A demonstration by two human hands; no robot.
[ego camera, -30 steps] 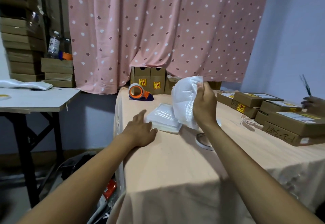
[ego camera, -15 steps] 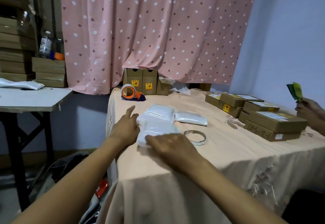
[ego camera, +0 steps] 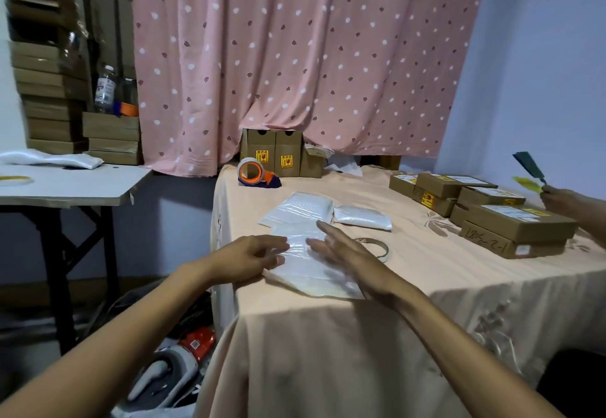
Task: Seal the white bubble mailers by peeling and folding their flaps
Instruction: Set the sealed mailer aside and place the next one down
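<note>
Pink spotted curtain (ego camera: 295,57) hangs behind a desk (ego camera: 426,286) draped in peach cloth. At far left, stacked brown cartons (ego camera: 49,96) stand by a second, white-topped desk (ego camera: 72,185). An orange tape dispenser (ego camera: 255,173) sits near the peach desk's back edge. The left hand (ego camera: 249,255) rests flat, fingers loosely spread, on the left edge of the nearest white bubble mailer (ego camera: 311,273), close to the desk's front edge. Just beyond it lies a second mailer (ego camera: 298,211), and beside that a third mailer (ego camera: 362,217). The right hand (ego camera: 347,250) lies open on the nearest mailer's right side, grasping nothing. A tape ring (ego camera: 377,247) lies just right of it. Flat brown boxes (ego camera: 492,208) are stacked at the right.
</note>
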